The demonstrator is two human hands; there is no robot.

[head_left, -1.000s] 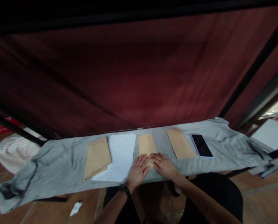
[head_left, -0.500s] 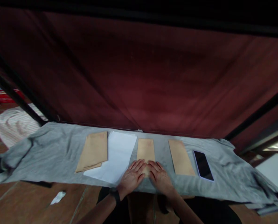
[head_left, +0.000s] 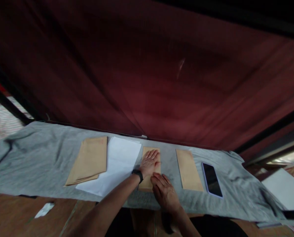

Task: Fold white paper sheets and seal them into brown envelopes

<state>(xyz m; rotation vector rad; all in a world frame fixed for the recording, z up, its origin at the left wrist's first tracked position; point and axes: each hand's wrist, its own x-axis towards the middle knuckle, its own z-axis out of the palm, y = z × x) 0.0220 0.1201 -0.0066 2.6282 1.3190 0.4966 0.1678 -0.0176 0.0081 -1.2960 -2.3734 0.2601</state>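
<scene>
The left hand (head_left: 149,164) is sliding farther up the brown envelope (head_left: 146,183), fingers lying flat, nearly together; the right hand (head_left: 166,194) is staying lower, fingers bending at its right side! Pressing is seemingly spreading lengthwise, the envelope resting mid-tabletop (head_left: 240,184), between near and far edges.

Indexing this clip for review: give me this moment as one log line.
left hand: flat on middle brown envelope | right hand: at its right edge | white paper, phone: on grey cloth
</scene>
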